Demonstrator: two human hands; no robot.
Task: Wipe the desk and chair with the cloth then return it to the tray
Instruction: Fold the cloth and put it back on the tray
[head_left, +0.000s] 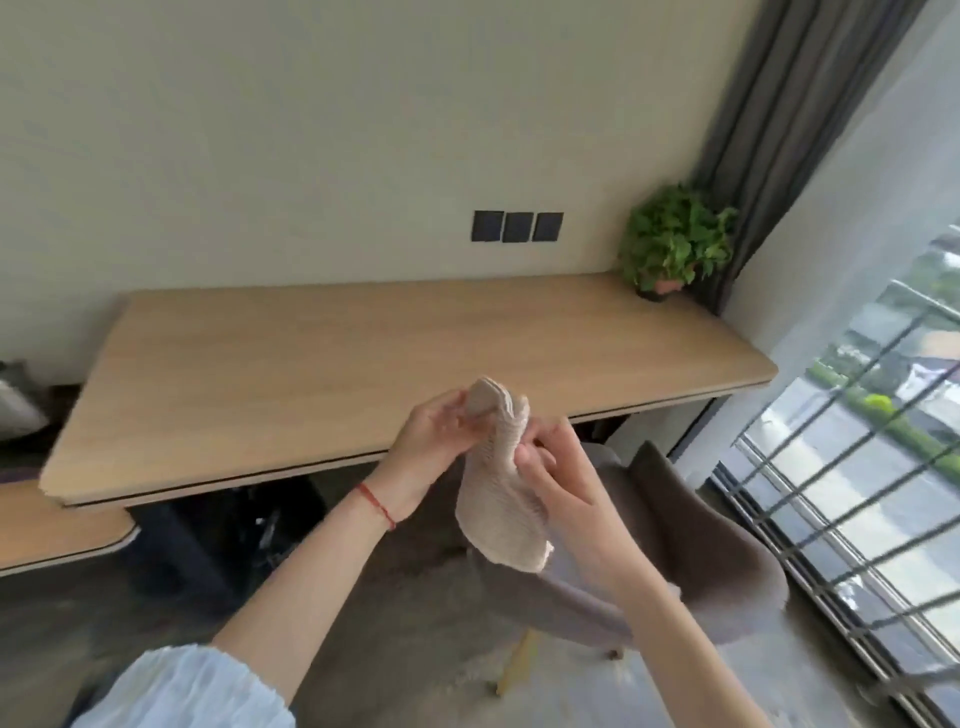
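Both hands are clamped on the beige cloth (501, 483): the left hand (434, 441) pinches its bunched top, the right hand (558, 480) grips its side. It hangs lengthwise between them, over the chair (696, 545); the desk (311, 364) lies just ahead, nearer the left.

Ribbed beige cloth (498, 488) — matt wood-grain desk (363, 364), fabric-covered chair (691, 545)
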